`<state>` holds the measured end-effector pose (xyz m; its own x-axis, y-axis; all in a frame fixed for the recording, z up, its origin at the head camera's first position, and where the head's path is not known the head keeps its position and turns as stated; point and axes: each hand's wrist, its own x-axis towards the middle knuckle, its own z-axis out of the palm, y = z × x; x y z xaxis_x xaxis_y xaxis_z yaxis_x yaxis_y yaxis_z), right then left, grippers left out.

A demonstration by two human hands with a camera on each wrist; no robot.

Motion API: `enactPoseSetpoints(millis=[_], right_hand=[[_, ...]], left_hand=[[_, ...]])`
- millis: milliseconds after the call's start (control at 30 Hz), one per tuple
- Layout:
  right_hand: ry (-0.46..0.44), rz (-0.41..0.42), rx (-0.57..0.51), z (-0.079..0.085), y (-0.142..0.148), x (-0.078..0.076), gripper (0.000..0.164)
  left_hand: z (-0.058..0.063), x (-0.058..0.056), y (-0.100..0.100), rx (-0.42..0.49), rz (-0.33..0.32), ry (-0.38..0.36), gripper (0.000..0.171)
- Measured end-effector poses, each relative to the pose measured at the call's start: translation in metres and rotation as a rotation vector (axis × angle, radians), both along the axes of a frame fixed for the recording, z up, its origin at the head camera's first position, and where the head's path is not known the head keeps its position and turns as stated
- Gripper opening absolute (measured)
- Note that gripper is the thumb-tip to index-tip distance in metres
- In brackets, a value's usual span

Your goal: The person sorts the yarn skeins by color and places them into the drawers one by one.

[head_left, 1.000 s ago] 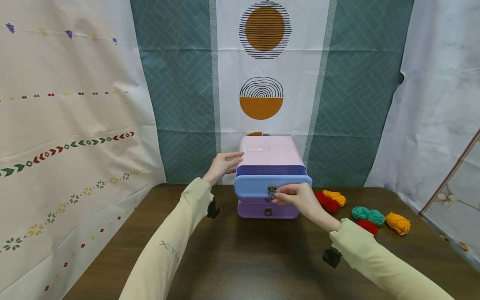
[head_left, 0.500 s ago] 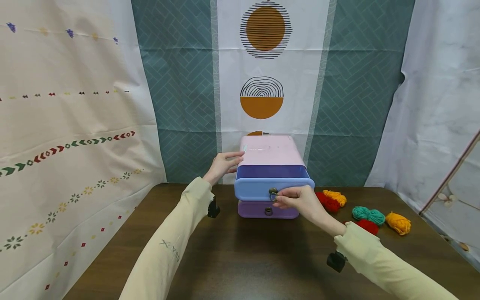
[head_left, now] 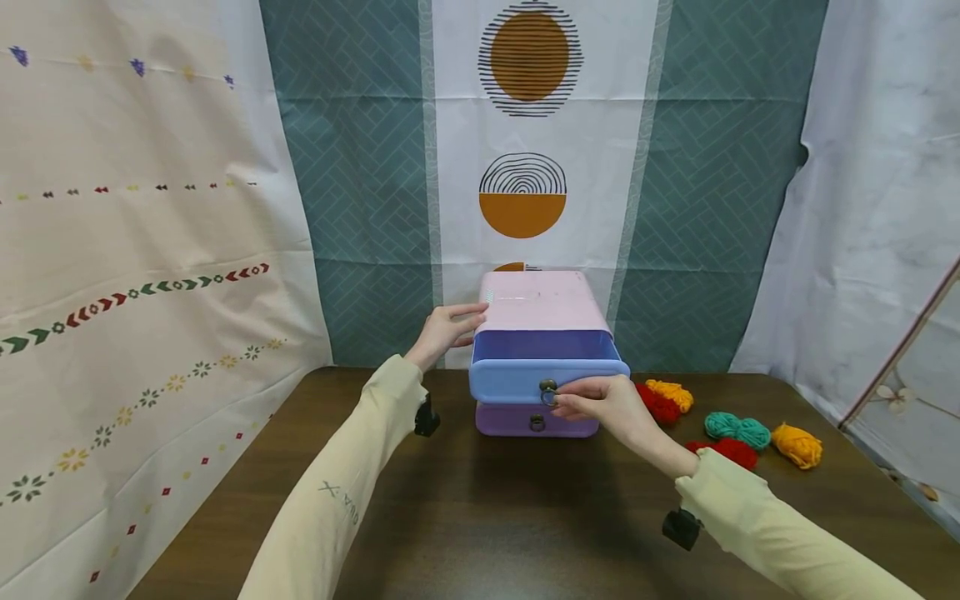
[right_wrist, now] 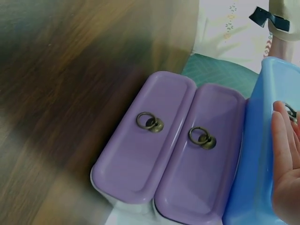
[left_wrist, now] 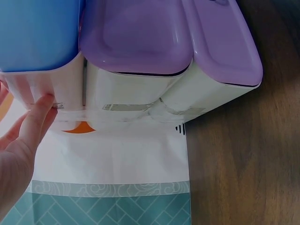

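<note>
A small cabinet [head_left: 543,300] with a pink top stands at the back of the table. Its top blue drawer [head_left: 510,383] is pulled partway out, and the part of its inside that shows holds nothing. My right hand [head_left: 611,408] pinches the brass ring pull [head_left: 548,388] on that drawer's front. With fairly straight fingers my left hand [head_left: 441,335] rests against the cabinet's upper left side, which the left wrist view shows as well. Below the blue drawer are two purple drawers [right_wrist: 201,173], both pushed in, each with its own ring pull.
Right of the cabinet lie small yarn skeins on the dark wooden table [head_left: 495,533]: red [head_left: 660,407] and yellow [head_left: 670,393] farther back, then green [head_left: 737,430], red [head_left: 726,452] and yellow [head_left: 797,446] nearer. Patterned cloth [head_left: 360,208] hangs behind and at both sides.
The blue drawer has slid out toward me, showing more of its inside. My right hand has moved with its ring pull, slightly nearer and to the right. The left hand has stayed put.
</note>
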<state>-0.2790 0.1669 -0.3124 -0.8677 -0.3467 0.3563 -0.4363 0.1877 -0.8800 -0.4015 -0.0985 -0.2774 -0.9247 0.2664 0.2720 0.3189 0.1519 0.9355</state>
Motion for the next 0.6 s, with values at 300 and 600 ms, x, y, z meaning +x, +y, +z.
enactPoseSetpoints(millis=[300,600], right_hand=[[-0.020,0.027,-0.024,0.009,0.020,0.011,0.022],[-0.013,0.022,0.020,0.000,0.054,0.004,0.023]], left_hand=[[0.010,0.013,-0.001,0.003,-0.063,-0.015,0.038],[-0.001,-0.002,0.000,0.007,-0.021,0.008,0.036]])
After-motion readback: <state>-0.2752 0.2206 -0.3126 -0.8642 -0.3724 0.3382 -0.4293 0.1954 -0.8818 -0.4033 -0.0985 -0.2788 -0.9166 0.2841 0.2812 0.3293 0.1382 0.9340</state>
